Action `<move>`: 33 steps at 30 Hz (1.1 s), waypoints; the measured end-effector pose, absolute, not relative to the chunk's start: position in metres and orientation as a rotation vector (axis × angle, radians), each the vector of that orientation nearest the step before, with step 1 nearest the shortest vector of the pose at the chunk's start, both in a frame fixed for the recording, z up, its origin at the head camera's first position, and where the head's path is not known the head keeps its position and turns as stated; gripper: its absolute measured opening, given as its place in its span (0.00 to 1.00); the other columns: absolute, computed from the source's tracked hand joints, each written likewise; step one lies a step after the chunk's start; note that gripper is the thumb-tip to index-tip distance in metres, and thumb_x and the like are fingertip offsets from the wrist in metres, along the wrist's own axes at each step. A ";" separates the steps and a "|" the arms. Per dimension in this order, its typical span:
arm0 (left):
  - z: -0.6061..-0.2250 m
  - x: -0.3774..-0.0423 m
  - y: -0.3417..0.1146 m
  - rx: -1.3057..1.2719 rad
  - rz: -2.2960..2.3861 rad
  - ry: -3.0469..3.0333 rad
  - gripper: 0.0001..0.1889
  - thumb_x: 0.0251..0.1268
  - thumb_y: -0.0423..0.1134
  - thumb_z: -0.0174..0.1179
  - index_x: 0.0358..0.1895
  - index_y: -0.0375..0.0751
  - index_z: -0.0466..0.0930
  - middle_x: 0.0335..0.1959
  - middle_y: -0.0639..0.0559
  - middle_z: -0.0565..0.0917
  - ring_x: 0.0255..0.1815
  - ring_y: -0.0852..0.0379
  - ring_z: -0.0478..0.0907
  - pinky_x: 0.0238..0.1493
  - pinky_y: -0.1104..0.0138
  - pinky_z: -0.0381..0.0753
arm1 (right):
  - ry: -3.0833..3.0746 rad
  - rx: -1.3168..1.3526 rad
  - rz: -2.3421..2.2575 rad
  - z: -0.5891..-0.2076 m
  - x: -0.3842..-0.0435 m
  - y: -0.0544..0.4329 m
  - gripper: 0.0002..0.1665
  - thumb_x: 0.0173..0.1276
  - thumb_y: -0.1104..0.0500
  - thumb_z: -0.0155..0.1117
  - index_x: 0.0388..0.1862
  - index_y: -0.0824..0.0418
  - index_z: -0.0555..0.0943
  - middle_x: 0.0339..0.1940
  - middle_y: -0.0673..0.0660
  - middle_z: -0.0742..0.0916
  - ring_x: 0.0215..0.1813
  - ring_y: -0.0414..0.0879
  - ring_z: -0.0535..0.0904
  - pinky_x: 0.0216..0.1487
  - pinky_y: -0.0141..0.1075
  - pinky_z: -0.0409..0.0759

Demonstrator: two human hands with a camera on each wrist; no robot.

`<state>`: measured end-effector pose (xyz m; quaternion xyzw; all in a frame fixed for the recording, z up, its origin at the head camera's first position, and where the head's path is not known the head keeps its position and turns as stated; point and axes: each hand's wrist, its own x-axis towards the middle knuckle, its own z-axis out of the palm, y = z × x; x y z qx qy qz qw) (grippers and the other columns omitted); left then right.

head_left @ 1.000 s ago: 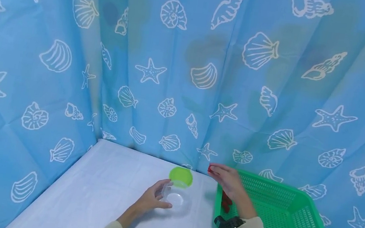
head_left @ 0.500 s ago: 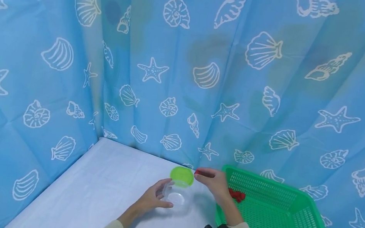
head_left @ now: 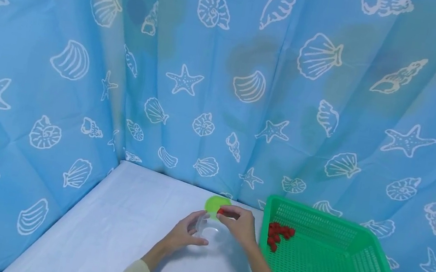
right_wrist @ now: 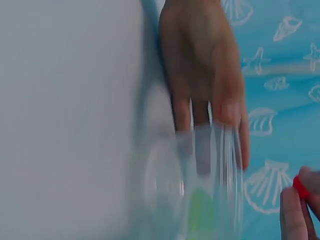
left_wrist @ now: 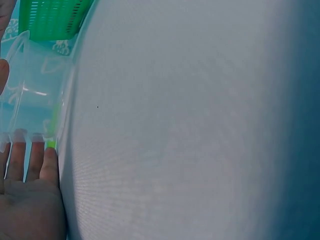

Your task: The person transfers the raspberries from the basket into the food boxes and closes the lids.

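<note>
My left hand [head_left: 183, 235] holds the side of a clear plastic bowl [head_left: 211, 236] on the white table. Its fingers spread along the bowl's wall [left_wrist: 40, 95], and the thumb is by the rim in the right wrist view. My right hand [head_left: 242, 228] pinches a small red piece [head_left: 221, 211] between thumb and fingertips, above the bowl's far right side. Only part of that piece [right_wrist: 301, 187] shows, so its kind is unclear. Just behind the bowl lies a round bright green lid [head_left: 214, 203]. Several similar red pieces [head_left: 274, 231] lie in the basket's left corner.
A green perforated plastic basket [head_left: 329, 268] stands on the right of the table. The white tabletop [head_left: 117, 224] spreads out left of the bowl. A blue curtain [head_left: 208, 83] with white shell prints hangs along the back and left.
My right hand has moved left from above the basket's edge to over the bowl, carrying the red piece. The left hand stays at the bowl. More red pieces in the basket show now.
</note>
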<state>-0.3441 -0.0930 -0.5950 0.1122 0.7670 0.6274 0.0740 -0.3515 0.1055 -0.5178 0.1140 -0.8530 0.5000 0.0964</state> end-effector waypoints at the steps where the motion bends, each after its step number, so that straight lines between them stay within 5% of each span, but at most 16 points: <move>1: -0.595 -0.344 -0.093 0.333 1.885 2.304 0.47 0.48 0.48 0.76 0.73 0.55 0.61 0.72 0.54 0.67 0.74 0.46 0.59 0.67 0.53 0.67 | -2.526 0.332 1.476 -0.521 -0.351 0.103 0.16 0.60 0.56 0.74 0.47 0.57 0.87 0.42 0.51 0.89 0.46 0.46 0.84 0.48 0.38 0.84; 15: -0.599 -0.344 -0.090 0.374 1.915 2.248 0.45 0.50 0.45 0.76 0.73 0.54 0.62 0.73 0.50 0.64 0.74 0.45 0.58 0.67 0.51 0.66 | -2.385 0.569 1.442 -0.558 -0.348 0.090 0.16 0.57 0.65 0.75 0.45 0.61 0.87 0.40 0.49 0.86 0.47 0.45 0.84 0.43 0.31 0.83; 33: -0.594 -0.340 -0.092 0.428 1.941 2.268 0.47 0.49 0.46 0.76 0.73 0.50 0.61 0.72 0.52 0.66 0.73 0.47 0.62 0.65 0.56 0.70 | -2.622 0.665 0.936 -0.556 -0.347 0.079 0.13 0.56 0.61 0.76 0.42 0.59 0.88 0.39 0.51 0.85 0.42 0.43 0.85 0.43 0.31 0.84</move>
